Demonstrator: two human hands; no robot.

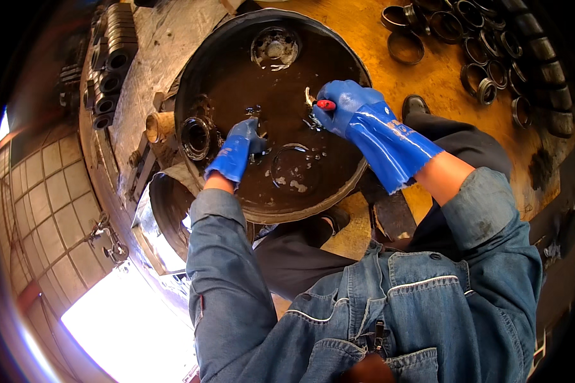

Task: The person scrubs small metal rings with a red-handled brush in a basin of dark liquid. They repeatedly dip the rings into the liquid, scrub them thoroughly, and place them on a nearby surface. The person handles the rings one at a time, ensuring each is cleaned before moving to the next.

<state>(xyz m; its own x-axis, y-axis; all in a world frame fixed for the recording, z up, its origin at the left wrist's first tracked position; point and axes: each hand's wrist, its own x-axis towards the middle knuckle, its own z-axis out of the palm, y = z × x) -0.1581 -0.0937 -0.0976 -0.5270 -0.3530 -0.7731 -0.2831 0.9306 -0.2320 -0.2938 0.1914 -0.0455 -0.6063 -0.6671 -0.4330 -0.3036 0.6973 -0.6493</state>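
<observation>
A wide round metal basin (271, 215) holds dark brown liquid. My left hand (241, 142), in a blue rubber glove, reaches down to the liquid near the middle, its fingers curled at the surface around something I cannot make out. My right hand (348, 105), gloved the same way, is closed around a red-handled tool (326, 105) at the basin's right side; the tool's working end is hard to see. A round metal part with a central hub (275, 50) lies at the far side. Beside my left hand sits a dark ring-shaped part (197, 138).
Many metal rings (446, 27) lie on the yellowish floor at the far right, with a curved row of dark cylinders (552, 73) beyond. Stacked metal blocks with bores (117, 60) stand at the far left. An open metal container (166, 210) is left of the basin.
</observation>
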